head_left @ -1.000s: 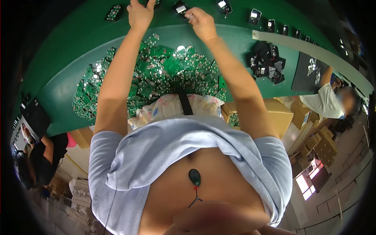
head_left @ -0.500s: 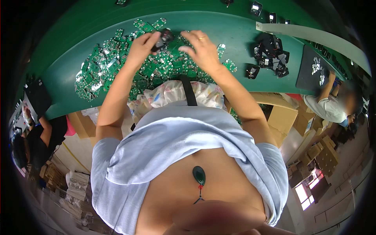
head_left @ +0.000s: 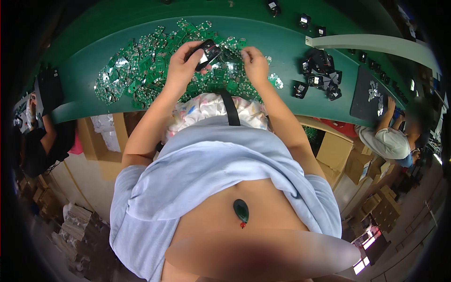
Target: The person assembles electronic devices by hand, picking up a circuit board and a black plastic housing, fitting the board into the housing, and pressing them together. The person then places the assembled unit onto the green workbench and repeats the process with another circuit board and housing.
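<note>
A: Quick update, pls. What's new?
B: A sec ago both hands were at the green strip (head_left: 197,9) beyond the board heap (head_left: 155,70); now they're over the heap.
A: L hand (head_left: 181,68)?
B: Grasping a blk casing (head_left: 210,52) btw thumb & fingers, tilted, pale face partly showing. It's above the heap, approx mid.
A: R hand (head_left: 257,68)?
B: Over the heap's R end, apart from the casing. Fingers were spread half a sec ago; now curled in. Can't tell if they've got a small bit.
A: Meaning?
B: My read: fetching's done for this pc., close handling's on, w/ L hand steadying & R hand for fine work.
A: Other casings?
B: Casing cluster (head_left: 322,68) R of the heap, neither hand on it.
</note>
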`<state>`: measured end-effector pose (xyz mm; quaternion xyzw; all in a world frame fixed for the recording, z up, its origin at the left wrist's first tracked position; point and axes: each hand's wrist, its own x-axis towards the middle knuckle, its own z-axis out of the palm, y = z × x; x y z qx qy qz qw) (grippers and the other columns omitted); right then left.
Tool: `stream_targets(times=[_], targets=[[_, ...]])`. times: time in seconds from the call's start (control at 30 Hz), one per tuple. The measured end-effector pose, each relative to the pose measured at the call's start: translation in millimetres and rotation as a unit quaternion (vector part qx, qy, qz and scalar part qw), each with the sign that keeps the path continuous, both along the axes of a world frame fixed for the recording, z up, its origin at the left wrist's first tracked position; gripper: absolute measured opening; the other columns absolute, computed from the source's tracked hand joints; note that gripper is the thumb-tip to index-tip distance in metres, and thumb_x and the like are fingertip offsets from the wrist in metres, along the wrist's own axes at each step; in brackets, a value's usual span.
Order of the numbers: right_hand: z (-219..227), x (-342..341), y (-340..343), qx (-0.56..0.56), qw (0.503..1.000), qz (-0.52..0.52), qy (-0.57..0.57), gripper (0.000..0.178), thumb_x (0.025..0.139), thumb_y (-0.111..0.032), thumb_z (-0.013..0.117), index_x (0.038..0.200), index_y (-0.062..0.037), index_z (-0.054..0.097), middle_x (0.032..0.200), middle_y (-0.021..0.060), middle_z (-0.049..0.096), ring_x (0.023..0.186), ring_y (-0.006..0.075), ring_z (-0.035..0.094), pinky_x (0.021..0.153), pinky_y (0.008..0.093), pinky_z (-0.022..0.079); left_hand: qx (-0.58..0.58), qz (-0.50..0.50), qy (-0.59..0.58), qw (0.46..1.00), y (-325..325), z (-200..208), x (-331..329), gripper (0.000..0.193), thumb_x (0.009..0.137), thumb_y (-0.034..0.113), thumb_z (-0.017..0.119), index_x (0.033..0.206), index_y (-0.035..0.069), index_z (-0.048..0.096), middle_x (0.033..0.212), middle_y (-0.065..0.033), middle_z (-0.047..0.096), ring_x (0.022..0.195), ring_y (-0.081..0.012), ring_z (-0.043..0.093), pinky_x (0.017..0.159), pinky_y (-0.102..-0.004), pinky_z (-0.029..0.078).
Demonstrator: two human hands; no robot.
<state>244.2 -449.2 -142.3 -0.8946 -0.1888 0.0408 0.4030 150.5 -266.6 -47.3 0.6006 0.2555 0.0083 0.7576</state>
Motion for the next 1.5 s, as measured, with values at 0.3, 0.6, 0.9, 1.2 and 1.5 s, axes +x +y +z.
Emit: stream_targets(times=[0.3, 0.6, 0.9, 1.2, 1.5], targets=[[-3, -1, -10, -0.077, 0.992, 0.073, -0.06, 0.036, 0.075, -0.018, 0.063, 0.108, -0.006, 0.056, 0.109, 0.0128, 0.056, 0.101, 0.0313, 0.05, 0.083, 0.0394, 0.044, 0.007, 0.032, -0.035, 0.999, -8, 8, -8, 0.024, 0.088, 0.008, 0.05, 0.111, 0.0, 0.052, 0.09, -0.0105, 0.06, 0.064, -0.0152, 0.061, 0.051, -0.0229, 0.049], [-44, 20, -3, -0.226, 0.963, 0.146, -0.03, 0.033, 0.07, -0.009, 0.061, 0.103, -0.0057, 0.057, 0.104, 0.0113, 0.051, 0.1, 0.029, 0.049, 0.082, 0.0367, 0.046, 0.034, 0.004, 0.026, 0.999, -10, -11, -19, 0.024, 0.089, 0.011, 0.05, 0.111, 0.002, 0.051, 0.091, -0.0072, 0.061, 0.064, -0.0144, 0.061, 0.051, -0.0229, 0.046], [-38, 12, 10, -0.179, 0.98, 0.046, -0.076, 0.02, 0.069, -0.012, 0.059, 0.089, -0.0056, 0.061, 0.101, 0.0105, 0.054, 0.097, 0.0273, 0.052, 0.079, 0.0363, 0.049, 0.029, -0.074, 0.011, 0.997, -26, 1, -4, 0.023, 0.089, 0.009, 0.049, 0.11, 0.002, 0.051, 0.09, -0.0069, 0.06, 0.063, -0.0143, 0.06, 0.051, -0.0225, 0.046], [-29, 11, -6, -0.129, 0.988, 0.05, -0.063, 0.013, 0.072, -0.013, 0.059, 0.083, -0.0164, 0.063, 0.09, 0.0073, 0.054, 0.091, 0.0265, 0.052, 0.071, 0.0385, 0.048, 0.026, -0.052, 0.01, 0.998, -22, -5, 1, 0.024, 0.089, 0.009, 0.049, 0.112, 0.002, 0.05, 0.09, -0.0078, 0.06, 0.063, -0.015, 0.06, 0.05, -0.023, 0.047], [88, -9, -49, 0.338, 0.918, -0.065, 0.195, 0.042, 0.088, -0.007, 0.051, 0.13, -0.0041, 0.041, 0.086, 0.0032, 0.054, 0.065, 0.009, 0.052, 0.063, 0.0227, 0.046, 0.028, -0.062, -0.108, 0.992, -38, 33, 22, 0.024, 0.089, 0.01, 0.048, 0.111, 0.001, 0.052, 0.09, -0.0085, 0.06, 0.068, -0.0147, 0.061, 0.052, -0.0221, 0.046]])
